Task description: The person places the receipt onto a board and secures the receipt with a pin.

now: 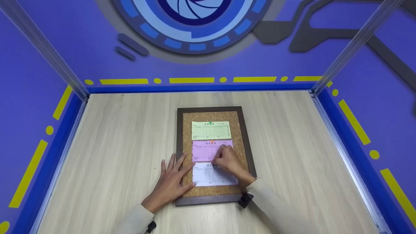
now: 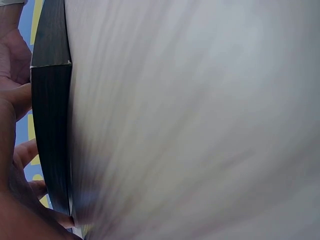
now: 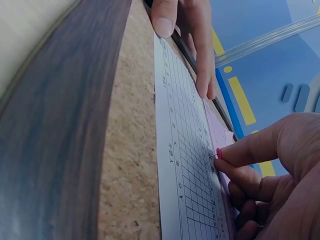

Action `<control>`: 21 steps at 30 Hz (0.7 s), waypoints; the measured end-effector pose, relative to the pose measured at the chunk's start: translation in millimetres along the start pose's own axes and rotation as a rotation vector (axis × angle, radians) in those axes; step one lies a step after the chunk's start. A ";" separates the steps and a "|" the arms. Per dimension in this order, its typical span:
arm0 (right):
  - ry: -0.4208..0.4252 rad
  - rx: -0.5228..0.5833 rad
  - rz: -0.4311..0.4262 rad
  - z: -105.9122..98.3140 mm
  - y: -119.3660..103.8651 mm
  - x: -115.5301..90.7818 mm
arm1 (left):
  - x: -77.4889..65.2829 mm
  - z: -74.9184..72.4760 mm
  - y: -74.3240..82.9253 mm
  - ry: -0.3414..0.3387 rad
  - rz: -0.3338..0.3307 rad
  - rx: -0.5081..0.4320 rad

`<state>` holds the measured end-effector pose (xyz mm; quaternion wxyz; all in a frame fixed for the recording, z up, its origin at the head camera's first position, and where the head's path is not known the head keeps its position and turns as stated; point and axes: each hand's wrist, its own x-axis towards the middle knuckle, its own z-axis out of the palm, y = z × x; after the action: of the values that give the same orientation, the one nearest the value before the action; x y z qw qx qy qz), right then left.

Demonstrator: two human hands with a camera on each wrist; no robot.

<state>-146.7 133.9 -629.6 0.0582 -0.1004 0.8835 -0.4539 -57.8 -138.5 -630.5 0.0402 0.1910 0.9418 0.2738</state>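
A framed cork board [image 1: 213, 191] lies on the table, bearing a green slip [image 1: 211, 132], a purple slip [image 1: 202, 153] and a white slip [image 1: 208, 178] in a column. My right hand [image 1: 229, 160] pinches a pink push pin [image 3: 219, 153] between thumb and forefinger. The pin's point is at the white slip's top edge; whether it has entered the cork I cannot tell. My left hand [image 1: 170, 180] spreads over the frame's left side, thumb and forefinger touching the white slip's left corners. A green pin [image 1: 210, 123] and an orange pin [image 1: 212, 141] stand in the upper slips.
The pale wooden table [image 1: 123, 136] extends around the board. Blue printed panels [image 1: 195, 70] enclose its back and sides, with clear corner posts [image 1: 52, 55]. In the left wrist view, the dark frame's edge [image 2: 52, 125] stands beside the hand.
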 end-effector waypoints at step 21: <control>0.018 -0.042 0.045 5.4 6.7 0.7 | -0.2 0.9 -0.7 0.014 0.016 0.010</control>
<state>-147.2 133.4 -638.2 0.0583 -0.0778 0.8954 -0.4346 -57.7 -138.6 -631.6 0.0308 0.1966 0.9419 0.2706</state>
